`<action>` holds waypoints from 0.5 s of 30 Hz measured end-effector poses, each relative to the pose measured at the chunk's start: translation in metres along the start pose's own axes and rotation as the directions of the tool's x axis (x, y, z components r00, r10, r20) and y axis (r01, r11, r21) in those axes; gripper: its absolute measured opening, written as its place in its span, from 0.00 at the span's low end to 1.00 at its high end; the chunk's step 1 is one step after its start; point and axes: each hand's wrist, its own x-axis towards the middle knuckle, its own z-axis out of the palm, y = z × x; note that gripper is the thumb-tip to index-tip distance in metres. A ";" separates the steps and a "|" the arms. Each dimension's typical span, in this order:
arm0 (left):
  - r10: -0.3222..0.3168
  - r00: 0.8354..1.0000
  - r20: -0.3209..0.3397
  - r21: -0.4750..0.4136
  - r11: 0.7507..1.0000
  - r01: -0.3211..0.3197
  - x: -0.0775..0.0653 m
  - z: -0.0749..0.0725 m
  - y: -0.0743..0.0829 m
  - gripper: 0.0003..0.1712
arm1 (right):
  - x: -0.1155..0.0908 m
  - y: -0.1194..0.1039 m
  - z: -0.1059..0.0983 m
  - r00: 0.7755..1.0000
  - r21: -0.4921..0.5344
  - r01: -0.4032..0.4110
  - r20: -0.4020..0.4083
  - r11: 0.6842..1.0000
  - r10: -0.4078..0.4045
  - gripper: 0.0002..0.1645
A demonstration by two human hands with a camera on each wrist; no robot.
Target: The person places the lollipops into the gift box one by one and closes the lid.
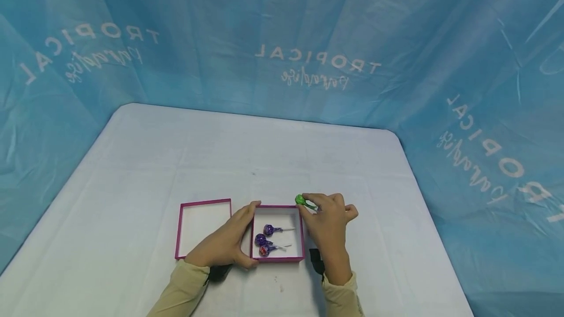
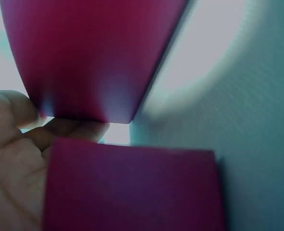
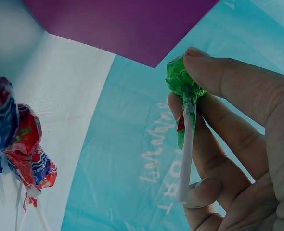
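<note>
A magenta-edged white box (image 1: pixel 291 216) sits open on the table. My left hand (image 1: pixel 229 238) holds its left side, fingers at the far corner and thumb at the near one. Inside lie purple-wrapped lollipops, one (image 1: pixel 268 230) apart and two (image 1: pixel 264 249) together, sticks pointing right. Over the box's far right corner, my right hand (image 1: pixel 328 219) pinches a green lollipop (image 3: pixel 178 77) by its wrapped head, between thumb and fingers. Its white stick hangs down along the curled fingers in the right wrist view. The left wrist view shows fingers against the magenta box wall (image 2: pixel 94 57).
Left of the box lies a matching magenta-edged lid (image 1: pixel 203 224), partly covered by my left hand. The right wrist view also shows red and blue wrapped lollipops (image 3: pixel 26 134) at its left. A white cloth (image 1: pixel 264 150) covers the table, and blue printed curtains (image 1: pixel 246 38) surround it.
</note>
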 end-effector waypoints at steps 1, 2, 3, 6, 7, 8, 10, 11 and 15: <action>0.001 1.000 -0.002 -0.002 1.000 -0.001 0.000 0.000 0.000 0.79 | 0.000 0.000 0.000 1.000 0.002 0.011 -0.002 1.000 -0.011 0.16; 0.001 1.000 -0.002 -0.003 1.000 -0.001 0.000 0.000 0.000 0.79 | -0.001 0.000 0.000 1.000 0.002 0.019 -0.003 1.000 -0.019 0.17; 0.000 1.000 -0.001 -0.002 1.000 0.000 0.000 0.000 0.000 0.79 | -0.001 0.000 0.000 1.000 0.002 0.029 -0.003 1.000 -0.029 0.17; -0.005 1.000 0.005 -0.008 1.000 0.005 0.000 0.000 0.001 0.79 | -0.002 -0.001 0.000 0.998 0.011 0.061 0.002 0.998 -0.061 0.17; -0.005 1.000 0.005 -0.008 1.000 0.005 0.000 0.000 0.001 0.79 | -0.002 -0.002 0.000 0.997 0.016 0.073 0.006 0.997 -0.073 0.16; -0.004 1.000 0.005 -0.007 1.000 0.004 0.000 0.000 0.001 0.79 | -0.003 -0.002 0.000 0.996 0.023 0.085 0.012 0.996 -0.085 0.16; 0.006 1.000 -0.002 -0.002 1.000 -0.006 0.000 0.000 0.001 0.79 | -0.004 -0.004 0.001 0.994 0.040 0.105 0.034 0.994 -0.107 0.16; 0.007 1.000 -0.003 -0.002 1.000 -0.007 0.000 -0.001 0.001 0.79 | -0.004 -0.004 0.002 0.992 0.050 0.116 0.047 0.992 -0.118 0.16; 0.011 1.000 0.001 -0.006 1.000 -0.011 0.000 -0.001 0.001 0.79 | -0.007 -0.007 0.006 0.982 0.093 0.146 0.105 0.985 -0.156 0.17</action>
